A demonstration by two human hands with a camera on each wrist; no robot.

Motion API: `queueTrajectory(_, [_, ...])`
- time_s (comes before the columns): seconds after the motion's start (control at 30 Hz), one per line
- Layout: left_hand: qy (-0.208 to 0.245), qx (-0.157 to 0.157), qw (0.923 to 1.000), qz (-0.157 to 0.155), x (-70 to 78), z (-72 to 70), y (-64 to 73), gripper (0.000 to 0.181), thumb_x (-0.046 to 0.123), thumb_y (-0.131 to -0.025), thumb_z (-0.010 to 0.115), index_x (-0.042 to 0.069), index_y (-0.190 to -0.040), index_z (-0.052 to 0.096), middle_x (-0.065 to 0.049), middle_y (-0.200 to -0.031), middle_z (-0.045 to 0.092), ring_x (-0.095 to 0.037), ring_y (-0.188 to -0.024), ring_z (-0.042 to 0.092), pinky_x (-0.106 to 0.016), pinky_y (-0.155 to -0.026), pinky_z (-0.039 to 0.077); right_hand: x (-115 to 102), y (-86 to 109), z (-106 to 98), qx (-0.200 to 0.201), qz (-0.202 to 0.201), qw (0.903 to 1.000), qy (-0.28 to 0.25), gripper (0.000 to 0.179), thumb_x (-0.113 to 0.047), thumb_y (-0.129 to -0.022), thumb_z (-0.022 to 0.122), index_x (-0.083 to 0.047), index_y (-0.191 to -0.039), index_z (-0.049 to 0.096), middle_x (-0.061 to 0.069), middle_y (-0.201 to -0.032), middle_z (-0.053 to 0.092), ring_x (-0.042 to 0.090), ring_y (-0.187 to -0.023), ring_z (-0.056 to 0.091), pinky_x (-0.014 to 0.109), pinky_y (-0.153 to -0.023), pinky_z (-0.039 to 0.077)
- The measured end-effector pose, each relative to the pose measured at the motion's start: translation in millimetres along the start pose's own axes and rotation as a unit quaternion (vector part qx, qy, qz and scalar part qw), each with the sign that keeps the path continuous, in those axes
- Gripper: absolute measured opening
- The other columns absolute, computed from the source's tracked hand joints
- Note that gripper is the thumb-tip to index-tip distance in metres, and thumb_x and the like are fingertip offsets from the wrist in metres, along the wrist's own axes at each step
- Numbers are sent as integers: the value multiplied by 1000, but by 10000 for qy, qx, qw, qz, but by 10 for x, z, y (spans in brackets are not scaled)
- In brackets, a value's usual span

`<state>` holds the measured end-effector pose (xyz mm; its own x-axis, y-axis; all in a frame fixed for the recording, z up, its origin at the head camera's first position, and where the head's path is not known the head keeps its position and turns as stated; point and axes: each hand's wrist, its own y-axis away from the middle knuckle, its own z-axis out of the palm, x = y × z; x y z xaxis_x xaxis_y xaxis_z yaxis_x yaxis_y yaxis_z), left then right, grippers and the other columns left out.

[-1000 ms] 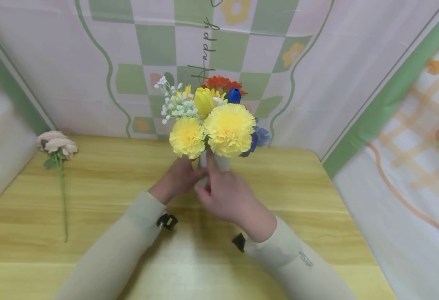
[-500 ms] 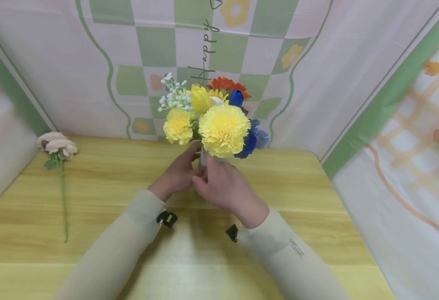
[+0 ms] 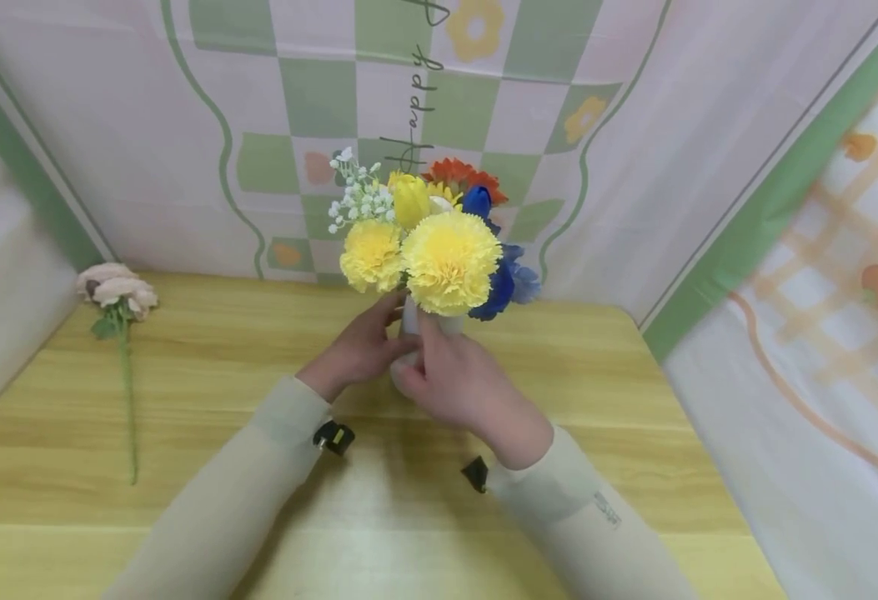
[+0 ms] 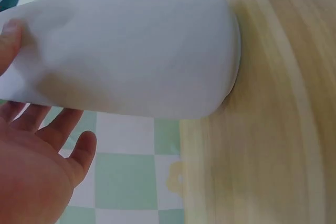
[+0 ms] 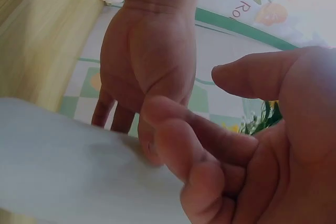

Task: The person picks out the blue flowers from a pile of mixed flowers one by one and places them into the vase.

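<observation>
A tall white vase stands on the wooden table, holding a bouquet. My left hand grips it from the left, its thumb on the near side and its fingers on the far side. My right hand is in front of the vase. Its index finger points up at the vase's mouth, with the tip hidden beneath the large yellow carnation. In the right wrist view the other fingers are loosely curled beside the vase, and the thumb stands apart. A smaller yellow carnation leans left above my left hand.
A pale pink flower with a green stem lies at the table's left. White sprigs, a yellow tulip, an orange-red flower and blue flowers fill out the bouquet. A printed cloth hangs behind the table.
My right hand rose towards the bouquet, then dropped slightly back. The smaller carnation has lifted, and the white sprigs have shifted right. My left hand has stayed on the vase.
</observation>
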<state>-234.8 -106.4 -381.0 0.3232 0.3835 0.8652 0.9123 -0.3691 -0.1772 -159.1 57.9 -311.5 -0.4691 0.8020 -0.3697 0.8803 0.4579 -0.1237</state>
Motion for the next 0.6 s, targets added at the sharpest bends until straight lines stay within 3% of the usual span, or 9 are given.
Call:
queueTrajectory(0.17, [-173, 64, 9998, -20, -16, 19, 35, 71, 42, -95, 66, 31, -156, 31, -5, -153, 42, -31, -138, 39, -51, -107, 39, 58, 153, 16, 22, -500, 9983, 311, 81, -29, -100, 56, -3, -158, 6, -7, -63, 51, 8, -45, 46, 27, -43, 42])
queueTrajectory(0.3, [-874, 96, 9961, -59, -65, 11, 137, 66, 40, -97, 65, 19, -154, 38, -7, -148, 48, -30, -131, 48, -47, -104, 44, 146, 287, 52, 41, -839, 9939, 720, 77, -24, -98, 61, 9, -154, 17, -9, -58, 47, 5, -41, 41, 25, -38, 38])
queueTrajectory(0.43, [-1852, -450, 9816, 136, -219, -143, 408, 39, 30, -99, 63, 7, -129, 62, -8, -119, 67, -25, -107, 64, -43, -93, 52, 322, 416, 94, -502, -528, 9915, 1080, 73, -27, -99, 58, 11, -152, 23, -8, -57, 47, 7, -45, 43, 27, -44, 44])
queueTrajectory(0.5, [-2297, -758, 9699, 263, -320, -290, 598, 27, 26, -99, 62, 6, -116, 68, -3, -103, 70, -20, -95, 66, -42, -87, 55, 439, 485, 97, -929, -189, 9888, 1149, 73, -29, -100, 57, 8, -153, 22, -8, -61, 51, 8, -50, 47, 30, -51, 48])
queueTrajectory(0.6, [-2741, -905, 9572, 192, -460, -552, 869, 16, 23, -98, 63, 10, -103, 71, 4, -90, 67, -15, -84, 63, -43, -81, 55, 648, 607, 84, -1439, 191, 9813, 1267, 72, -31, -100, 58, 4, -154, 27, -7, -65, 53, 11, -56, 50, 34, -58, 50])
